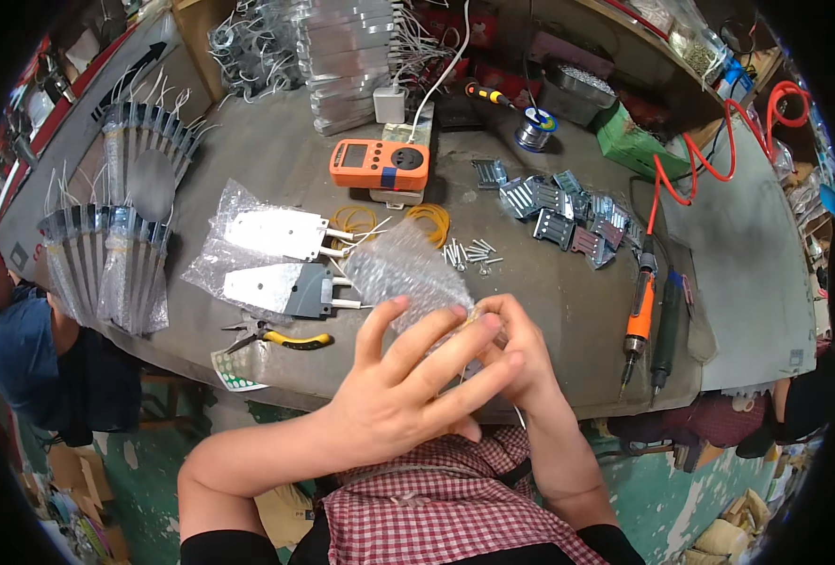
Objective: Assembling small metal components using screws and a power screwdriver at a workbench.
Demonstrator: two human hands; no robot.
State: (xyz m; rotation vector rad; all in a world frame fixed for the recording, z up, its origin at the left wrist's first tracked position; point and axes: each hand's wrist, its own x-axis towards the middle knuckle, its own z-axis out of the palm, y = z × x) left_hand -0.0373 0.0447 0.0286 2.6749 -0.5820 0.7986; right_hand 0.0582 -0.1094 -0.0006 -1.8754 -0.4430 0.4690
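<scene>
A bubble-wrapped piece [403, 268] points away from me at the middle of the bench edge. My right hand [523, 353] is closed around its near end, with a thin white wire hanging below. In front of that end, my left hand [408, 377] has its fingers spread, reaching over toward the right hand; what its fingertips touch is partly hidden. To the left lie two flat plates with wire leads, a white one [271, 234] and a white-and-grey one [281, 287], on bubble wrap. Yellow rubber bands [427, 226] are just beyond the wrapped piece.
Yellow-handled pliers [295, 340] lie near the front edge. An orange meter [378, 166], small screws [471, 252], dark small plates [554, 226] and a solder spool [535, 130] sit farther back. At right are an orange electric screwdriver [640, 306] and dark tool [666, 330]; wrapped bundles [106, 268] at left.
</scene>
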